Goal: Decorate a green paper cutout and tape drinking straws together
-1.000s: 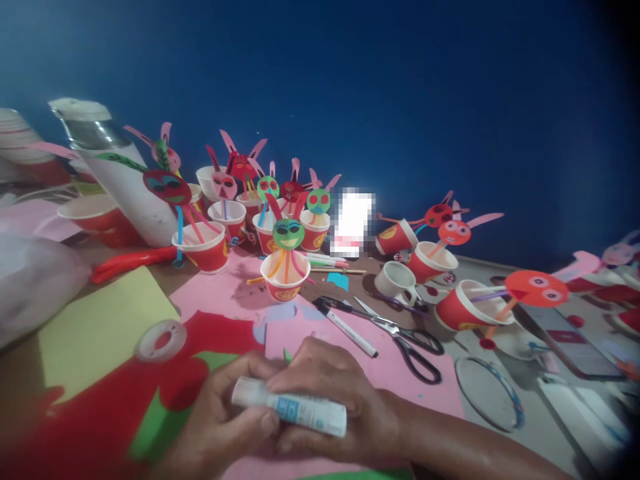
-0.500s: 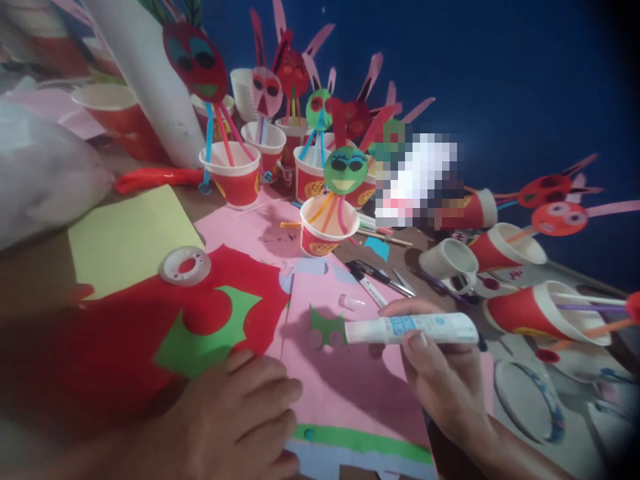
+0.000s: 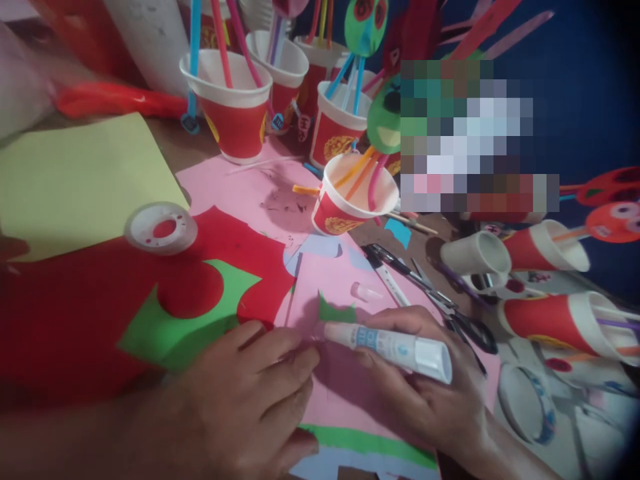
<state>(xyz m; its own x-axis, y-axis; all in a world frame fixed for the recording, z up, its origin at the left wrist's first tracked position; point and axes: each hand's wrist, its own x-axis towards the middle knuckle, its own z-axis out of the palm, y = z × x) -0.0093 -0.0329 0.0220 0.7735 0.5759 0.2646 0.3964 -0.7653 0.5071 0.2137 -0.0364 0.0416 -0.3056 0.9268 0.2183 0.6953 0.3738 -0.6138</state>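
- While our right hand (image 3: 435,380) grips a white glue stick (image 3: 390,347) between thumb and fingers, the stick lies aslant above a pink paper sheet (image 3: 385,407), its narrower end pointing left towards our other hand.
- Our left hand (image 3: 255,393) is bent palm-down with its fingers close together, the fingertips just beside that narrow end; we cannot tell whether they pinch anything.
- Right behind the stick's tip we see a small green paper scrap (image 3: 334,309), partly hidden, and near it a clear cap (image 3: 367,292) lying on the pink.
- To the right of the cap we have a white-barrelled marker (image 3: 393,283) and black-handled scissors (image 3: 475,333), partly behind our right hand.
- On our left, a cut green paper piece (image 3: 150,333) lies on a red paper sheet (image 3: 65,293), with a white ring (image 3: 186,230) near the edge of a yellow paper sheet (image 3: 85,173).
- Beyond our hands stands a red-and-white paper cup (image 3: 337,213) holding a green paper face (image 3: 383,123) on coloured straws.
- Farther right we find a pale mug (image 3: 463,257) and a patterned hoop (image 3: 546,423).
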